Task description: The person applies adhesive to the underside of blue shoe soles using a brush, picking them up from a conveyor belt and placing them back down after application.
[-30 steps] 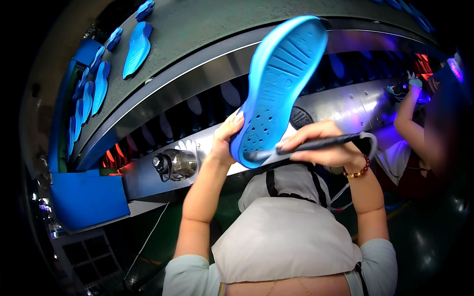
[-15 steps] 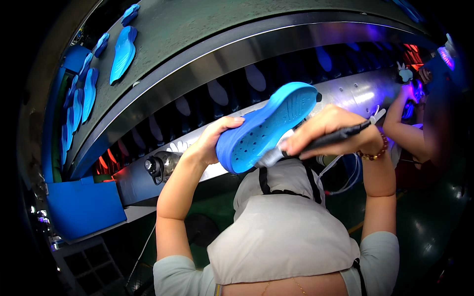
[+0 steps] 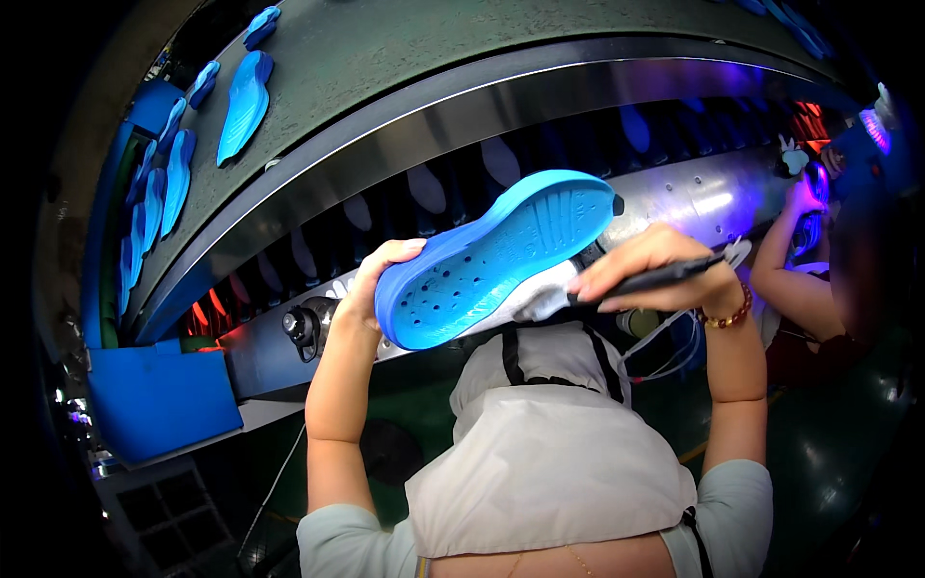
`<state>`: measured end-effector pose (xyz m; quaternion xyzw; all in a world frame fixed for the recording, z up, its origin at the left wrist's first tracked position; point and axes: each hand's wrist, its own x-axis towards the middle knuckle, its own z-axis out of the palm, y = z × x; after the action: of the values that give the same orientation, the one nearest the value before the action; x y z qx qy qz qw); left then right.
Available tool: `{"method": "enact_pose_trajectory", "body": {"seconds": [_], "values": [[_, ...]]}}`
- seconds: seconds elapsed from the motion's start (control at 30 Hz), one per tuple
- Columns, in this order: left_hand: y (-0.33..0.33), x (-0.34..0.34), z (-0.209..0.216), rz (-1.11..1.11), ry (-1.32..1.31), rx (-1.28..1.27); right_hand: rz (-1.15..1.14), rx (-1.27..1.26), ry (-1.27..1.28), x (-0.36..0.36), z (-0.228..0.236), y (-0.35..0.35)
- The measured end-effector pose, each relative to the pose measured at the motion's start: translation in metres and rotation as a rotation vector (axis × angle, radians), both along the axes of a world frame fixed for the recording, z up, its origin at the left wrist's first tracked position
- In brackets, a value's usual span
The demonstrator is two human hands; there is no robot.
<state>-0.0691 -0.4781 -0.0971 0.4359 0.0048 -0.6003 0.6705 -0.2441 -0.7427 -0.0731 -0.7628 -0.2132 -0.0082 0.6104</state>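
Observation:
A blue shoe sole [image 3: 506, 252], with small holes toward its left end and ridges toward its right, is held up slantwise before me. My left hand [image 3: 366, 284] grips its left end, the thumb over the upper edge. In my right hand [image 3: 665, 270] is a brush with a black handle [image 3: 670, 275], and its pale bristles [image 3: 547, 304] lie at the sole's lower edge. Whether the bristles touch the sole I cannot tell.
Beyond the sole runs a dark green conveyor belt [image 3: 405, 72] with several blue soles [image 3: 245, 108] at its left. Below it, more soles stand on a lower dark level. A bottle [image 3: 302, 328] stands at left. Another person's arm [image 3: 785, 236] is at right.
My left hand has moved left with the sole, which has turned to lie flatter and show more of its inner face. The brush has shifted slightly right.

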Motion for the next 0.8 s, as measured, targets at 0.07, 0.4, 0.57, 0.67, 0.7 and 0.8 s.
{"method": "enact_pose_trajectory", "body": {"seconds": [0.07,0.4,0.57,0.67,0.7,0.8], "values": [[0.001,0.003,-0.007,0.050,-0.005,0.011,-0.208,0.066,0.068,0.002,-0.003,-0.006],[-0.027,-0.018,-0.044,0.353,0.139,-0.567,-0.268,0.164,-0.068,-0.002,0.000,0.028],[-0.060,-0.048,-0.054,0.265,0.183,-0.461,-0.512,0.206,0.057,0.020,-0.041,0.039],[-0.064,-0.051,-0.050,0.366,0.055,-0.407,-0.494,0.012,-0.128,0.020,-0.036,0.052],[-0.062,-0.050,-0.050,0.408,-0.020,-0.382,-0.480,-0.133,-0.334,0.016,-0.037,0.057],[-0.050,-0.043,-0.042,0.460,-0.093,-0.396,-0.189,-0.276,-0.345,-0.009,-0.013,0.067]]}}
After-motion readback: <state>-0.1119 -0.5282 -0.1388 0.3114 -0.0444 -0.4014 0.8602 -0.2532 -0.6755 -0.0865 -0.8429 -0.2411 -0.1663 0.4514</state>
